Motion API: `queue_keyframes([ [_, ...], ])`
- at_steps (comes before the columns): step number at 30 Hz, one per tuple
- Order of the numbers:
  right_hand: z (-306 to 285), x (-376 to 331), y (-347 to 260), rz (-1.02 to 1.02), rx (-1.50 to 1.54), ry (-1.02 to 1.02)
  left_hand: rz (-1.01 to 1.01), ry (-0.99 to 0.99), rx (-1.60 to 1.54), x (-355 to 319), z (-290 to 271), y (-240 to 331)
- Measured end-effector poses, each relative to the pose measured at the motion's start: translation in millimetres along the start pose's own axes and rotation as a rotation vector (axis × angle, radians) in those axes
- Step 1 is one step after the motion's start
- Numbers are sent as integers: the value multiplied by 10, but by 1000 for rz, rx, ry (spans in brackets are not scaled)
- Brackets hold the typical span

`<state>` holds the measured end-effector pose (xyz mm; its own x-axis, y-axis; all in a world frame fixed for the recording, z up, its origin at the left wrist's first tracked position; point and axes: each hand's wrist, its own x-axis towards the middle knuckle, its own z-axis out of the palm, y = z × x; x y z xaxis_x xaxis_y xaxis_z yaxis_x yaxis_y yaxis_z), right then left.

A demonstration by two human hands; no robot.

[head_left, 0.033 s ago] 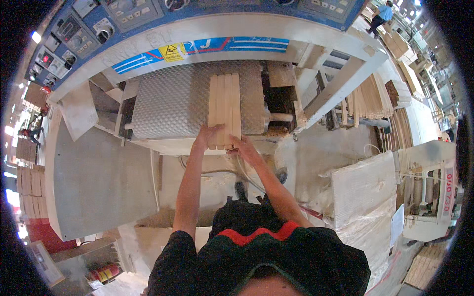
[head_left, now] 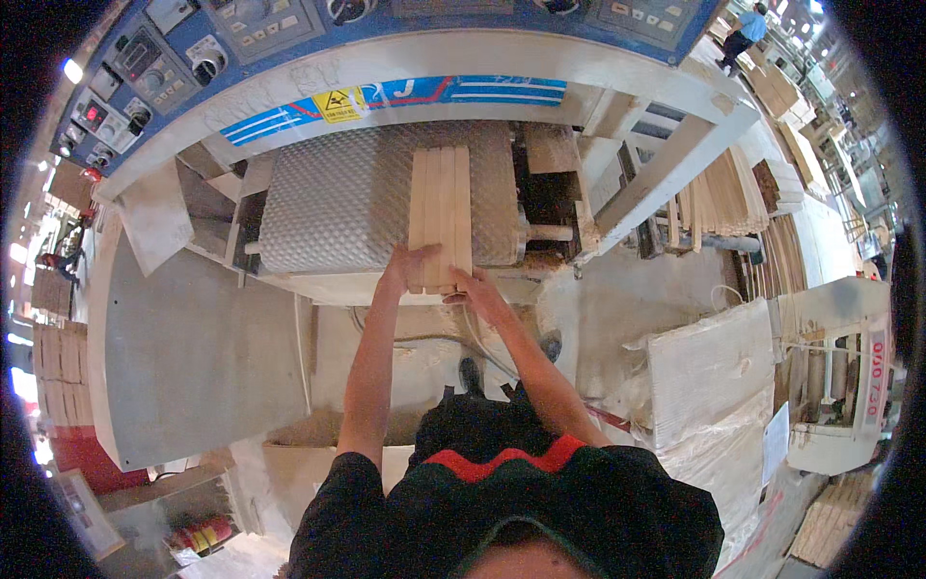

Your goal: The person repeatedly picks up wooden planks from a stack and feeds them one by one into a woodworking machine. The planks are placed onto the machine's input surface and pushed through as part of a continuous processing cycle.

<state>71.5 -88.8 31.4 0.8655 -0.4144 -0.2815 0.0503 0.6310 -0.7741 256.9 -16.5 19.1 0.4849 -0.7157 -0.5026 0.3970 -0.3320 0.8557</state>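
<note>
Several pale wooden strips [head_left: 440, 203] lie side by side, pointing away from me, on the textured conveyor belt [head_left: 333, 198] of a machine. Their near ends stick out past the belt's front edge. My left hand [head_left: 411, 265] grips the left side of the bundle, its fingers lying over the top. On the right, near the front corner, my right hand [head_left: 476, 290] holds the strips, with some fingers tucked below the ends. Both hands are closed on the bundle; the undersides of the strips are hidden.
A blue control panel [head_left: 405, 34] with knobs spans the machine's top, above a pale frame [head_left: 424, 58]. A large grey panel [head_left: 198, 347] stands at left. Stacked wood strips [head_left: 723, 198] lie at right, near a wrapped pale block [head_left: 709, 372]. A person [head_left: 745, 37] is far off.
</note>
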Motion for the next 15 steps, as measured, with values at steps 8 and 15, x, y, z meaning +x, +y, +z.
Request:
queue_keyframes([
  [8,-139,242,-131,-17,6,-6,116,-94,-188,25,174,353],
  [15,-148,292,-182,-3,-34,28,-74,-216,-394,113,88,418],
])
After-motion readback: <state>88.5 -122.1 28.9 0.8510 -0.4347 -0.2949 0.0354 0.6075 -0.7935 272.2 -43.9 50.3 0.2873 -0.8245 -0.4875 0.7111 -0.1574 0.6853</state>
